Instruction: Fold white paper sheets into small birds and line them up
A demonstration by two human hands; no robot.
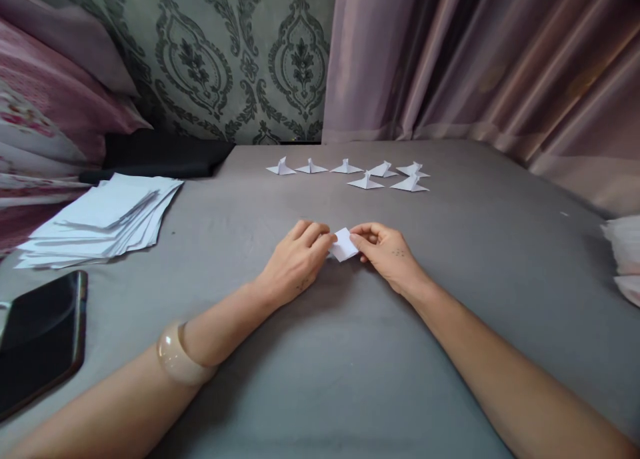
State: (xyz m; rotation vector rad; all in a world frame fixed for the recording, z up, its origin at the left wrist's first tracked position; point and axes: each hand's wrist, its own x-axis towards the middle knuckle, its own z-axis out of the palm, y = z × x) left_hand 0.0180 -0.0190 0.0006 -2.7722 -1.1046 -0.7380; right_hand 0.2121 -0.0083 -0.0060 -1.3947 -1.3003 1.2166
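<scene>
Between my two hands is a small folded piece of white paper [345, 246], roughly a square turned on its corner. My left hand [301, 253] pinches its left corner, the fingers curled over so that their tips partly hide that edge. On the other side, my right hand [383, 249] grips the right corner between thumb and forefinger. The paper is close above the grey tabletop; whether it touches the surface I cannot tell. Beyond my hands stand several folded white paper birds [346, 167] in two loose rows.
A stack of white paper sheets [107, 219] lies at the left. Nearer, a dark phone [43, 339] rests at the table's left edge. A folded black cloth [160, 153] is at the back left. Something white and crumpled [625, 252] sits at the right edge. Curtains [450, 59] hang behind the table.
</scene>
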